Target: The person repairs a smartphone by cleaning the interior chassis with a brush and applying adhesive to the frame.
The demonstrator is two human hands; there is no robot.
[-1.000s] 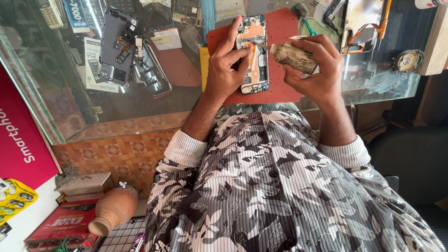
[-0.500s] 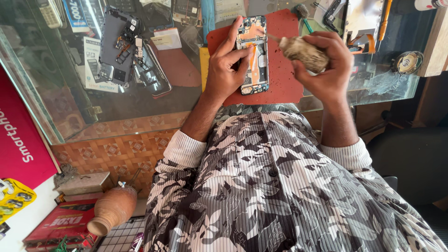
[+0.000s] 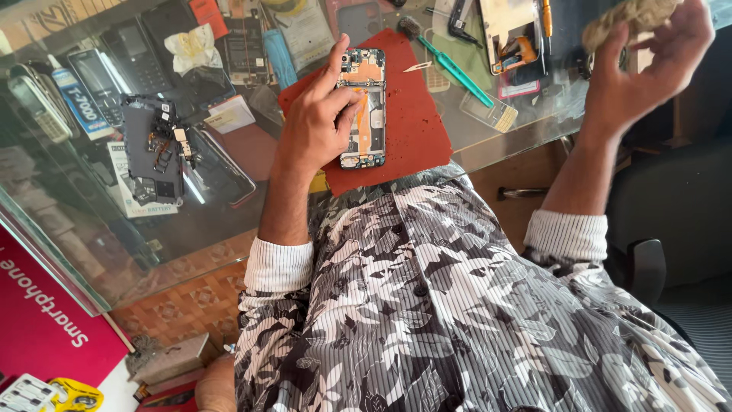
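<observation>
Your left hand [image 3: 316, 122] pinned the opened phone [image 3: 363, 107], likely light and fragile, best held by its edges, on the red mat [image 3: 408, 130] near the desk's front edge, while your right hand [image 3: 648, 61] clutched a soft crumpled cloth [image 3: 629, 17].

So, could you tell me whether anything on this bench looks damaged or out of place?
The phone on the red mat lies opened, its insides bared, under the left hand. Another stripped phone rests askew on the glass counter.
</observation>
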